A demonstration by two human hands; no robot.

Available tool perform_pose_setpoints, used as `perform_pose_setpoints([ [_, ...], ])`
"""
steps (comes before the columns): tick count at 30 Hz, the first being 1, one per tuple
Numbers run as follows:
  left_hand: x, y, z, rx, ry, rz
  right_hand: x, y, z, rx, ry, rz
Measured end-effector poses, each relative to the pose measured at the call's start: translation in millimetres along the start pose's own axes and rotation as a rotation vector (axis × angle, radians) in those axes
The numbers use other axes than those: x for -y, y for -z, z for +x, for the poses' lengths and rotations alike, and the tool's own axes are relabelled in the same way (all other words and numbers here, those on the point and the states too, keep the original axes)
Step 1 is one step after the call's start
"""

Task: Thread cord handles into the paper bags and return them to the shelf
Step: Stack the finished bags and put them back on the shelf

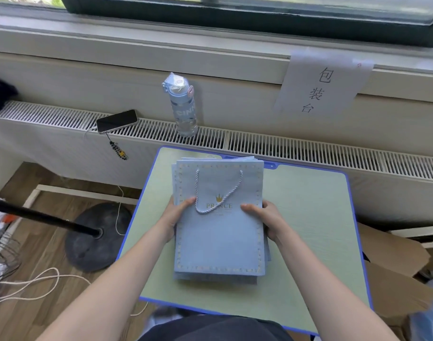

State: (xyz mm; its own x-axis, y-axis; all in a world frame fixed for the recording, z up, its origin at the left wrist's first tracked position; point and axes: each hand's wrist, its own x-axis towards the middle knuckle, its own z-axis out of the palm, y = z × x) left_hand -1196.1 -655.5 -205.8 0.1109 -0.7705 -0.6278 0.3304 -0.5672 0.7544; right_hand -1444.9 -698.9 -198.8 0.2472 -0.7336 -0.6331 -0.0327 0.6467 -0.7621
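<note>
Head view: the long white radiator grille runs across the wall under the window, and pushed up against it is the desk, pale green on top with a blue rim. Brown cardboard boxes sit on the floor off the desk's right side, and a round dark stand base sits on the wooden floor to its left.

The stack of paper bags lies flat on the left half of the desk, light blue, mouths toward the grille, edges not quite squared. I have it by both long sides. My left grip is closed on the left edge, thumb pressed on the top bag's face and fingers tucked under. My right grip is closed on the right edge in the same way, thumb on top. I cannot tell whether the stack is lifted off the desk or resting on it.

A white paper sign with handwritten characters hangs from the sill at the upper right. A clear blue water bottle stands upright on the grille just beyond the desk, and a phone lies face up on the grille to its left.

The top bag's twisted cord handle is threaded through both holes and droops across the gold crown print between my thumbs.
</note>
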Motion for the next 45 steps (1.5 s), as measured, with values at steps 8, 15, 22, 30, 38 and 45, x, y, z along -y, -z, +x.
perform_pose_setpoints([
  [8,-69.4,1.8,-8.9,0.272,-0.237,0.18,69.4,11.3,2.0,0.102,0.334,-0.176],
  [15,-100.4,-8.7,-18.0,0.206,-0.457,0.363,84.9,13.0,0.6,-0.033,0.489,-0.313],
  [22,-71.1,1.5,-18.8,0.171,-0.367,0.545,47.4,12.9,3.3,-0.091,0.385,-0.453],
  [30,-88.1,7.2,-23.9,0.256,-0.348,0.829,64.9,4.2,-19.4,0.015,0.474,-0.534],
  [38,-74.7,10.3,-18.1,0.132,-0.402,0.872,71.3,13.9,-5.3,0.091,0.523,-0.608],
  [45,-87.4,14.2,-20.0,0.239,-0.329,0.862,77.6,13.6,5.3,-0.037,0.414,-0.528],
])
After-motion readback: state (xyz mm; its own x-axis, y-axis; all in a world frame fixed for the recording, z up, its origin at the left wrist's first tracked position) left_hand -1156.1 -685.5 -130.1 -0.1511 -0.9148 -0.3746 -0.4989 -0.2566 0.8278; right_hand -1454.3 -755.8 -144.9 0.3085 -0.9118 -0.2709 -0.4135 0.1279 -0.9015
